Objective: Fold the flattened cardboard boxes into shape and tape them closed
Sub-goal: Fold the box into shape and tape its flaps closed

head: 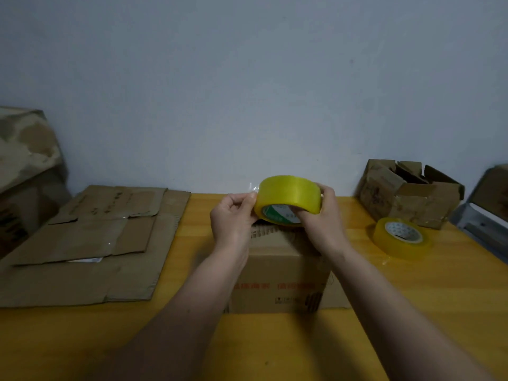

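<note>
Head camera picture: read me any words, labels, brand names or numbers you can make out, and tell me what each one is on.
No text here can be read.
Folded box: red print and a dark barcode-like mark on the front, blurred.
Held tape roll: green and white core label, too small.
Second tape roll: core print, too small.
Flattened cardboard: faint handwriting and a white label, illegible.
Open box: faded print, illegible.

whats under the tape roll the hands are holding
A folded cardboard box stands on the yellow table, right below the tape roll held by the left hand and right hand. The hands hide its top seam.
</note>
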Demonstrator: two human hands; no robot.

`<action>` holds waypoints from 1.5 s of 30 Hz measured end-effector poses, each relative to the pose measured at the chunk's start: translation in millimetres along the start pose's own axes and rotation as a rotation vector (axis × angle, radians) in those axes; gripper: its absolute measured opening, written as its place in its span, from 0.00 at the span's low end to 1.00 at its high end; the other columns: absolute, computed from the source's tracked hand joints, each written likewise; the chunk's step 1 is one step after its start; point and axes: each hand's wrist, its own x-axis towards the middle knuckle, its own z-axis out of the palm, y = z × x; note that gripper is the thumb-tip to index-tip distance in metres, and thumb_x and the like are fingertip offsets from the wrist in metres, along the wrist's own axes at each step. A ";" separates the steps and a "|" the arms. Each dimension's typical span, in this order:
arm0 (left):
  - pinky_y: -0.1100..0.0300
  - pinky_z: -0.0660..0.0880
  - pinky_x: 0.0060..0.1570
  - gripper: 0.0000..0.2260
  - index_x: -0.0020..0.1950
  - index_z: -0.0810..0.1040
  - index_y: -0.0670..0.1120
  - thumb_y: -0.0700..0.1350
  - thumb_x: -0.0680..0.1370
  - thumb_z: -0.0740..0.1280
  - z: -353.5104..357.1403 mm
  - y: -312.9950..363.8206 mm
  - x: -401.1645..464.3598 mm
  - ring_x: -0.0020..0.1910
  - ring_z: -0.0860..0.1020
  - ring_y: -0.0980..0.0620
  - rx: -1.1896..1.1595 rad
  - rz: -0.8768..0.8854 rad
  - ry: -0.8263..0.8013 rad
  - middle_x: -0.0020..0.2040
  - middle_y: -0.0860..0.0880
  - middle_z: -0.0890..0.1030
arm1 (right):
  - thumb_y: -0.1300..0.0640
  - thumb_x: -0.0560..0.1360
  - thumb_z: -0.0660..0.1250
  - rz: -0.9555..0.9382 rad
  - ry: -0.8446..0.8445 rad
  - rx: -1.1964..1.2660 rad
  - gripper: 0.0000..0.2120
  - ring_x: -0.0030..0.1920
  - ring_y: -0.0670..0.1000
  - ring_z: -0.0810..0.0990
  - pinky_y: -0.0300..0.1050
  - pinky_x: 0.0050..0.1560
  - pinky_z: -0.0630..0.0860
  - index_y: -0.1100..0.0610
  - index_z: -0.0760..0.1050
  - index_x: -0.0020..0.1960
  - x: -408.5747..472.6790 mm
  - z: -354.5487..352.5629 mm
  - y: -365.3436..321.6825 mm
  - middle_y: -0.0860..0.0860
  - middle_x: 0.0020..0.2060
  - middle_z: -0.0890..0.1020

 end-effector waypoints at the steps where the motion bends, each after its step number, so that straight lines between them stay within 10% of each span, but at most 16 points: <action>1: 0.59 0.81 0.41 0.05 0.42 0.78 0.41 0.40 0.77 0.70 0.6 -0.9 0.8 0.43 0.84 0.49 0.029 -0.008 0.030 0.40 0.44 0.84 | 0.54 0.70 0.73 0.038 0.015 0.041 0.33 0.57 0.50 0.74 0.47 0.57 0.74 0.53 0.62 0.70 2.7 4.9 0.0 0.48 0.56 0.73; 10: 0.56 0.82 0.39 0.07 0.40 0.77 0.42 0.40 0.78 0.68 0.3 1.7 6.8 0.39 0.84 0.49 0.208 -0.021 0.130 0.41 0.42 0.83 | 0.67 0.74 0.63 0.223 -0.058 0.276 0.15 0.55 0.63 0.79 0.63 0.56 0.76 0.57 0.71 0.58 11.5 21.5 5.2 0.61 0.53 0.79; 18: 0.65 0.74 0.38 0.05 0.41 0.82 0.46 0.43 0.76 0.70 -30.7 16.5 14.7 0.39 0.79 0.58 0.366 0.009 0.272 0.39 0.56 0.81 | 0.68 0.73 0.61 0.050 0.054 0.111 0.17 0.43 0.43 0.75 0.36 0.40 0.75 0.51 0.68 0.57 9.5 20.9 3.8 0.48 0.45 0.75; 23: 0.50 0.79 0.55 0.03 0.45 0.78 0.42 0.42 0.77 0.69 -41.1 17.1 14.2 0.50 0.81 0.46 0.190 -0.248 0.229 0.50 0.43 0.82 | 0.61 0.74 0.68 0.125 -0.038 0.076 0.06 0.48 0.59 0.80 0.57 0.51 0.78 0.51 0.74 0.46 13.1 24.3 0.1 0.55 0.44 0.81; 38: 0.66 0.67 0.27 0.10 0.36 0.76 0.43 0.40 0.78 0.67 -57.9 27.1 21.3 0.35 0.77 0.53 0.362 -0.124 0.424 0.36 0.50 0.79 | 0.71 0.71 0.57 0.036 0.039 0.080 0.20 0.45 0.51 0.77 0.41 0.43 0.72 0.55 0.76 0.56 12.7 42.7 -7.5 0.51 0.44 0.80; 45: 0.55 0.76 0.45 0.08 0.39 0.74 0.46 0.42 0.79 0.65 -66.8 26.0 22.7 0.36 0.76 0.55 0.318 -0.249 0.296 0.38 0.51 0.78 | 0.68 0.73 0.60 -0.002 0.097 0.165 0.15 0.39 0.38 0.75 0.30 0.35 0.71 0.49 0.73 0.50 14.1 40.0 -5.3 0.43 0.39 0.78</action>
